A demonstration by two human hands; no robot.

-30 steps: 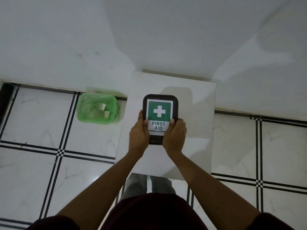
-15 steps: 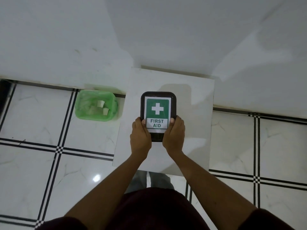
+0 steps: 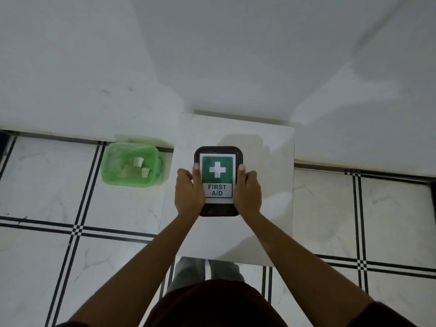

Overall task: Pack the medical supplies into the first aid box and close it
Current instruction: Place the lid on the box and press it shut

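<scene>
- While lying shut, long axis running away from the person, the black rounded-rectangle plastic first aid box (image 3: pixel 217 180) sits mid-counter (image 3: pixel 266 161).
- Left hand (image 3: pixel 188 192) and right hand (image 3: pixel 247 192) each grip a long side, equally near.

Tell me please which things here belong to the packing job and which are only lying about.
Belong to the job:
- first aid box, lid on, on the white table
- left hand and right hand, gripping its two sides

Only lying about:
- green bin on the floor, left of the table, with scraps inside
</scene>
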